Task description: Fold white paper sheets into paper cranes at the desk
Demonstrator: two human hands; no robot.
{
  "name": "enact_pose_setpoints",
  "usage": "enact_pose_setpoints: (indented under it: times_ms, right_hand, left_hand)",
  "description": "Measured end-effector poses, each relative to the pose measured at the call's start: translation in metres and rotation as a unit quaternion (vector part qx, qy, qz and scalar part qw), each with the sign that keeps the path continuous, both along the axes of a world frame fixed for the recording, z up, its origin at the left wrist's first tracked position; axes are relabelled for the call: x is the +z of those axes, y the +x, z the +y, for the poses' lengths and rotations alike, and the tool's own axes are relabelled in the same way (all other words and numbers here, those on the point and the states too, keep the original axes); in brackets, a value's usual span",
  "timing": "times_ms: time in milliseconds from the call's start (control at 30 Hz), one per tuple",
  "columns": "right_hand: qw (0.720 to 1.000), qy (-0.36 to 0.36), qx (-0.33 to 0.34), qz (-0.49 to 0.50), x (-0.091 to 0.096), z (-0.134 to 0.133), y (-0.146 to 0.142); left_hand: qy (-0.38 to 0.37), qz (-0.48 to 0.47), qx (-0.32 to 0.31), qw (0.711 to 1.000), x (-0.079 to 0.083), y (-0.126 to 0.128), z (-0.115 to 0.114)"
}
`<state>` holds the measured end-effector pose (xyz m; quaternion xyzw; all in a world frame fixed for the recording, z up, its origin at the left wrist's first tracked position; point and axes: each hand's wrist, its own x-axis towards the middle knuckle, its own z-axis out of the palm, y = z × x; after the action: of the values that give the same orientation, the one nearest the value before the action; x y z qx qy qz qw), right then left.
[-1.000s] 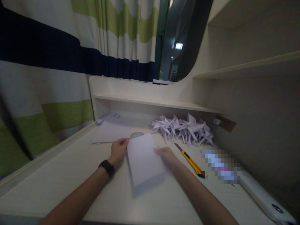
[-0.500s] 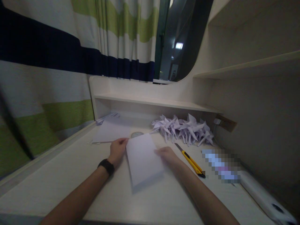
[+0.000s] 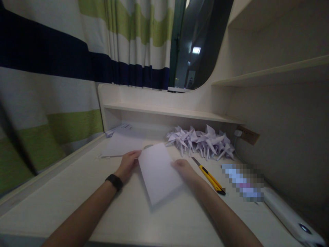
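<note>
From the head view, a pile of folded paper birds [image 3: 202, 142] lies at about 1 o'clock from the sheet of paper [image 3: 158, 173], against the back of the desk. A yellow-and-black utility knife [image 3: 209, 176] lies at 3 o'clock, just beside the right hand [image 3: 183, 169]. Flat loose sheets [image 3: 123, 144] rest at 11 o'clock, and a long white device [image 3: 290, 219] lies well apart at 4 o'clock (a blurred patch beside it cannot be read). Nothing stands between the hands and the sheet. The sheet is held up at the middle of the desk [image 3: 123, 212], tilted. The left hand [image 3: 128, 164], with a dark band [image 3: 114, 181] on its wrist, pinches the left edge near the top corner. The right hand's fingers close on the right edge. The desk is pale wood-grain laminate with a low shelf [image 3: 167, 111] at 12 o'clock. A striped curtain [image 3: 64, 68] of white, green and navy hangs from 9 to 11 o'clock beside a dark window [image 3: 197, 44]. The sheet is plain, white and rectangular, and the birds are crisp and pointed.
</note>
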<state>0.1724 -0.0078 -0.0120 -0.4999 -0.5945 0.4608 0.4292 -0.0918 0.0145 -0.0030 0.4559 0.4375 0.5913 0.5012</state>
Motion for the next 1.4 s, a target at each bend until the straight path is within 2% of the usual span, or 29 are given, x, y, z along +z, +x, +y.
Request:
enact_pose_setpoints:
  times_ms: [100, 233, 367, 500, 733, 967, 1200, 1400]
  right_hand:
    - [0.997, -0.047, 0.060, 0.009, 0.008, -0.004, 0.007]
    - [0.984, -0.063, 0.163, -0.037, 0.018, -0.009, 0.014]
    - [0.960, -0.040, 0.250, -0.119, 0.022, -0.013, 0.012]
    - [0.954, -0.031, 0.248, -0.163, 0.024, -0.016, 0.006]
    - [0.963, -0.030, 0.218, -0.159, 0.029, -0.019, 0.006]
    - [0.961, -0.056, 0.207, -0.174, 0.027, -0.021, 0.002]
    - [0.951, -0.059, 0.244, -0.180, 0.025, -0.014, 0.009]
    - [0.943, -0.047, 0.262, -0.198, 0.025, -0.011, 0.014]
  left_hand:
    - [-0.041, -0.047, -0.097, 0.993, 0.013, -0.006, -0.005]
    - [-0.100, 0.011, -0.192, 0.976, 0.024, -0.013, -0.015]
    - [-0.100, 0.060, -0.258, 0.959, 0.020, -0.009, -0.024]
    - [-0.096, 0.122, -0.322, 0.934, 0.013, -0.004, -0.027]
    - [-0.098, 0.109, -0.277, 0.950, 0.009, 0.000, -0.021]
    - [-0.048, 0.148, -0.244, 0.957, 0.006, 0.003, -0.021]
    - [-0.042, 0.137, -0.189, 0.972, 0.004, 0.003, -0.016]
    - [-0.049, 0.132, -0.208, 0.968, 0.004, 0.002, -0.015]
